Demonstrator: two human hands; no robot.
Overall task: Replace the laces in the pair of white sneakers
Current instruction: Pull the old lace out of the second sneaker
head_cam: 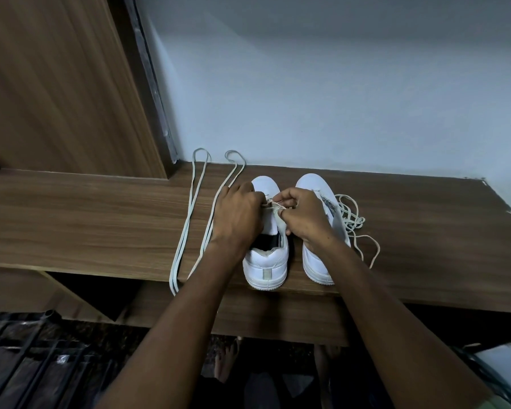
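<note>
1. On the brown wood-grain table [396, 231], the left hand [238, 215] and right hand [303, 215] both pinch a worn off-white lace [275, 206] over the left white leather sneaker [266, 261]
2. Tugging hard could drag that sneaker off the near edge
3. Count: two sneakers, second [314, 184] at 3 o'clock; two long pale laces [189, 219] at 9 o'clock; one tangled lace [353, 222] far right
</note>
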